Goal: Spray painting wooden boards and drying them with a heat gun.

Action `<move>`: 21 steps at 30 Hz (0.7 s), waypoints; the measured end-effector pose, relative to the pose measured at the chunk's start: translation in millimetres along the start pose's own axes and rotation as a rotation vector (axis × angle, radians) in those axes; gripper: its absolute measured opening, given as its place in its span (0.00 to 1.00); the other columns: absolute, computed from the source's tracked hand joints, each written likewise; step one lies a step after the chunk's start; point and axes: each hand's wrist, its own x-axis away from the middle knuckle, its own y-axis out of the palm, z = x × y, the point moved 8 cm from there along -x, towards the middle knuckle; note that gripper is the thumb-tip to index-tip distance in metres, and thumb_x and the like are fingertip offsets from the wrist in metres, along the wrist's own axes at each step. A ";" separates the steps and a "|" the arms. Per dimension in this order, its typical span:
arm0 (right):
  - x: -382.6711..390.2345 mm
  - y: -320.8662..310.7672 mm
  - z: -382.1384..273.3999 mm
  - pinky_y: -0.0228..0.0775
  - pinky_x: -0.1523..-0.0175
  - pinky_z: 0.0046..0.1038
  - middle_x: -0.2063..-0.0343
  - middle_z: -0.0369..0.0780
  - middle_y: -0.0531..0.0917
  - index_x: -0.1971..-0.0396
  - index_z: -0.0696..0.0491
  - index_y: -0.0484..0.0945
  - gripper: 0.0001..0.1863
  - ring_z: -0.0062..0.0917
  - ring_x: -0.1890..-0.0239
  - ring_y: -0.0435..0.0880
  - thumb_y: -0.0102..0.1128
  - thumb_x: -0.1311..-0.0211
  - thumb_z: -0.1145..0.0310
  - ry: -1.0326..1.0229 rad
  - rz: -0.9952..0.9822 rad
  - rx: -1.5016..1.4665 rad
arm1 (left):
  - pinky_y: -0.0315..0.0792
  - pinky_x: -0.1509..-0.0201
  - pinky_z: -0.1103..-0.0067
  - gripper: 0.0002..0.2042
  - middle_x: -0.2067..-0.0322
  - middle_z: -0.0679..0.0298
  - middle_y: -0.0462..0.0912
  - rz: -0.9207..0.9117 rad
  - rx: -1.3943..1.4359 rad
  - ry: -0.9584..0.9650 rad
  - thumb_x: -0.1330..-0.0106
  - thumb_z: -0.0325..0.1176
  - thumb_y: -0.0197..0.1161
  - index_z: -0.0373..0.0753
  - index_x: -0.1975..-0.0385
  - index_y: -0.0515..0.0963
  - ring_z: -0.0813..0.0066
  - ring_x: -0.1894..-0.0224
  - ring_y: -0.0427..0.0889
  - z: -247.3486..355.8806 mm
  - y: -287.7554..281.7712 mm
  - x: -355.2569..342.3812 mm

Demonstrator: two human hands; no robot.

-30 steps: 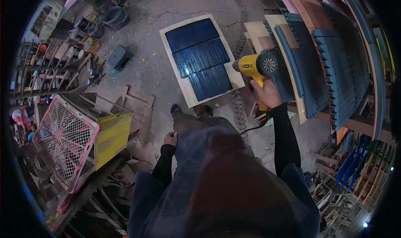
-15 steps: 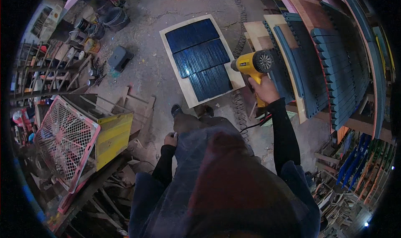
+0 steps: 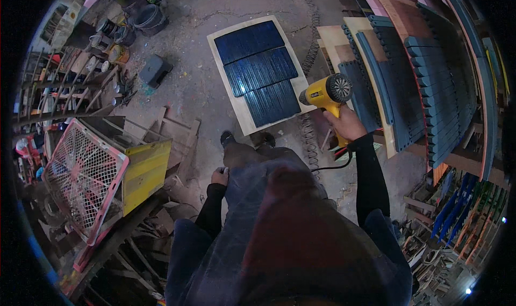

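My right hand (image 3: 348,124) is wrapped round the handle of a yellow heat gun (image 3: 321,92) with a black vented rear. Its nozzle points left, at the right edge of a pale plywood board (image 3: 249,123). Three dark blue, glossy, wood-grained panels (image 3: 260,72) lie overlapping on that board, on the floor ahead of me. A black cord runs from the gun's handle back toward my body. Down by my left thigh, my left hand (image 3: 219,176) hangs with its fingers curled in, and nothing shows in it.
Boards bearing rows of blue-grey slats (image 3: 435,96) lean at the right. A coiled hose (image 3: 309,139) runs along the floor beside the plywood. To the left are a pink-framed mesh grille (image 3: 86,171), a yellow panel (image 3: 145,174), a grey step stool (image 3: 156,70) and several buckets (image 3: 149,21).
The heat gun in my right hand has come slightly nearer my body and a little to the right. My left hand stays by my thigh.
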 end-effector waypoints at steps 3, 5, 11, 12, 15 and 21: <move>5.9 12.4 15.6 0.71 0.45 0.41 0.58 0.55 0.81 0.44 0.62 0.66 0.28 0.49 0.52 0.80 0.56 0.35 0.55 0.111 -0.099 -0.063 | 0.75 0.54 0.68 0.18 0.65 0.48 0.85 -0.044 0.013 -0.022 0.35 0.42 0.60 0.31 0.59 0.80 0.53 0.59 0.84 -6.1 5.0 -4.3; 6.6 15.0 15.1 0.71 0.46 0.41 0.58 0.55 0.81 0.46 0.62 0.68 0.28 0.49 0.52 0.80 0.57 0.35 0.55 0.030 -0.025 -0.047 | 0.75 0.53 0.68 0.18 0.65 0.48 0.85 -0.044 0.010 -0.022 0.34 0.43 0.60 0.31 0.60 0.80 0.54 0.59 0.84 -8.5 7.4 -6.6; 11.7 34.0 16.7 0.71 0.46 0.41 0.57 0.54 0.81 0.48 0.62 0.71 0.27 0.48 0.52 0.80 0.58 0.36 0.55 -0.020 0.011 -0.076 | 0.74 0.51 0.67 0.17 0.63 0.49 0.85 -0.037 -0.028 -0.015 0.35 0.43 0.60 0.33 0.61 0.81 0.53 0.57 0.83 -5.2 5.9 -6.1; 13.1 37.0 15.3 0.71 0.46 0.40 0.57 0.53 0.81 0.48 0.62 0.71 0.27 0.48 0.52 0.81 0.59 0.36 0.55 -0.005 -0.015 -0.131 | 0.74 0.50 0.66 0.17 0.62 0.49 0.84 -0.031 -0.048 -0.022 0.35 0.43 0.60 0.33 0.60 0.81 0.52 0.57 0.83 -3.8 4.6 -5.7; 19.8 43.6 0.9 0.71 0.46 0.40 0.56 0.53 0.81 0.47 0.61 0.70 0.26 0.46 0.51 0.80 0.58 0.36 0.55 -0.025 -0.030 -0.190 | 0.74 0.51 0.66 0.17 0.62 0.49 0.84 -0.049 -0.041 -0.091 0.35 0.43 0.60 0.33 0.60 0.80 0.52 0.57 0.83 -4.4 4.5 -4.2; 21.2 63.5 -16.8 0.70 0.46 0.41 0.54 0.54 0.80 0.46 0.60 0.70 0.27 0.46 0.51 0.80 0.57 0.35 0.54 -0.005 -0.107 -0.131 | 0.74 0.51 0.66 0.17 0.62 0.49 0.84 -0.065 -0.021 -0.084 0.36 0.44 0.61 0.34 0.60 0.81 0.53 0.55 0.83 -4.4 3.8 -2.4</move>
